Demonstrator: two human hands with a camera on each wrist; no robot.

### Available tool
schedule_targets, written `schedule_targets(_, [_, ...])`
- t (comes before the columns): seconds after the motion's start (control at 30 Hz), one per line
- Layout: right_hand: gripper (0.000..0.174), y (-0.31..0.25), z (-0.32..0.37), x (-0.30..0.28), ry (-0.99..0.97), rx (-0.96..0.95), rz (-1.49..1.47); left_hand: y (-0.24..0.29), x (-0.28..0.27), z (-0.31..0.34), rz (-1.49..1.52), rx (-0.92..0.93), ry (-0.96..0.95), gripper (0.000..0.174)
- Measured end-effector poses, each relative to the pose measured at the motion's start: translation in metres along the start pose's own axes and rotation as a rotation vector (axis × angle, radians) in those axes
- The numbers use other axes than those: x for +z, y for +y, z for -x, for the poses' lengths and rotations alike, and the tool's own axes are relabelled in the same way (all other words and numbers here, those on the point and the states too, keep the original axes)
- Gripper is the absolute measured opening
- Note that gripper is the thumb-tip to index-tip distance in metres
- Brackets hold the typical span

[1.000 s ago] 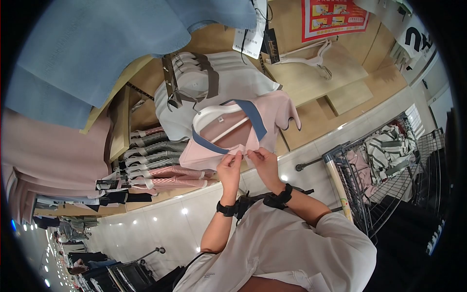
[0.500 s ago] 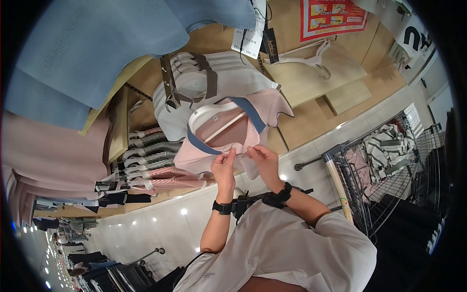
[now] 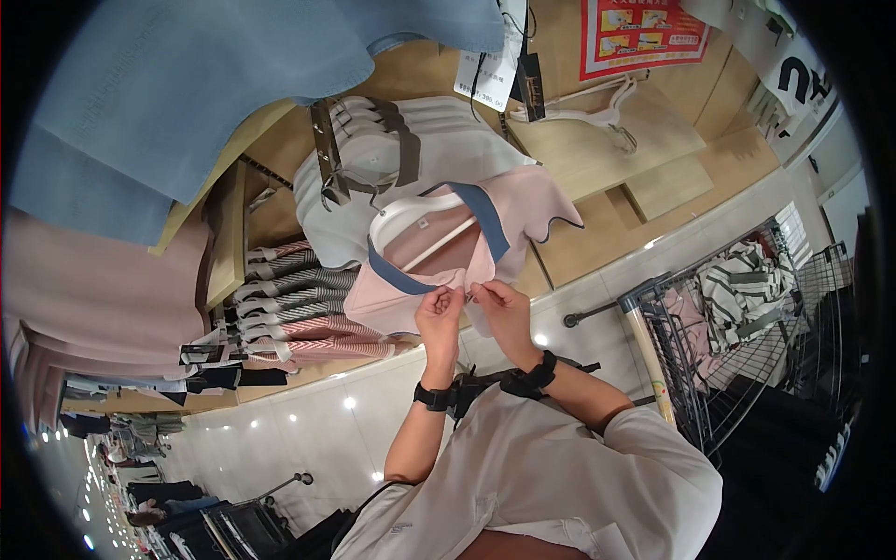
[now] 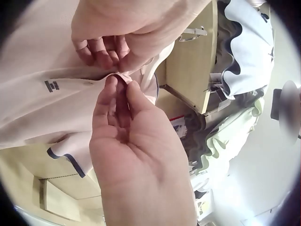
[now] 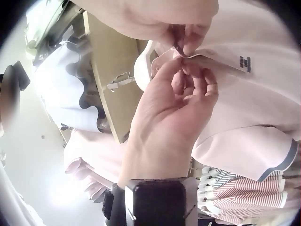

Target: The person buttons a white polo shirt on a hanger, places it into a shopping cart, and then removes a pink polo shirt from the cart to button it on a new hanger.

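A pink polo shirt (image 3: 523, 201) with a blue collar (image 3: 490, 224) hangs on a white hanger (image 3: 411, 217) in front of me. My left hand (image 3: 455, 297) and right hand (image 3: 478, 294) meet at the shirt's front opening, just below the collar. In the left wrist view the left hand (image 4: 120, 84) pinches the pink edge (image 4: 42, 108) between thumb and fingers. In the right wrist view the right hand (image 5: 186, 63) pinches the same edge of the shirt (image 5: 254, 94), fingertip to fingertip with the other hand. A small dark logo sits on the chest.
White tops with brown collars (image 3: 439, 140) hang behind the pink shirt. Striped tops (image 3: 299, 308) fill a rail at left, and a blue garment (image 3: 187, 84) hangs above. A wire cart (image 3: 653, 327) with clothes stands at right. An empty hanger (image 3: 597, 107) hangs on the wooden wall.
My two hands have drawn closer until their fingertips meet on the shirt's front edge. The shirt and hanger swung slightly left, then back right.
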State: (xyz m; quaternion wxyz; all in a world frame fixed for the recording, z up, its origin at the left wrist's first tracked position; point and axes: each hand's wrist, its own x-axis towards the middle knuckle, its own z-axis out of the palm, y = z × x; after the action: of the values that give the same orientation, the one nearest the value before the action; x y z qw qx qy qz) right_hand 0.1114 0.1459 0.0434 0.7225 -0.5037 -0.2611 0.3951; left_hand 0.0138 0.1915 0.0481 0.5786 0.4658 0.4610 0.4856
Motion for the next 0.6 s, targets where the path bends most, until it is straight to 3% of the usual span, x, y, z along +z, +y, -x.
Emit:
schedule_targets(0.2, [0.014,0.003,0.000,-0.004,-0.002,-0.014,0.075,-0.005,-0.002,0.004,-0.113,0.067,-0.036,0.010])
schedule_targets(0.27, [0.014,-0.001,0.001,-0.003,0.003,-0.017,0.078,-0.004,0.003,0.006,0.022,0.101,-0.004,0.011])
schedule_targets(0.4, [0.012,-0.001,0.002,-0.004,-0.004,-0.088,0.144,0.002,0.008,0.009,0.048,0.087,0.049,0.013])
schedule_targets(0.5, [0.011,-0.009,0.004,-0.001,-0.014,-0.054,0.065,0.004,0.001,0.011,-0.013,0.027,-0.015,0.013])
schedule_targets(0.6, [0.012,-0.005,0.004,-0.003,-0.026,-0.066,0.150,0.000,-0.003,0.007,-0.143,0.148,-0.029,0.011])
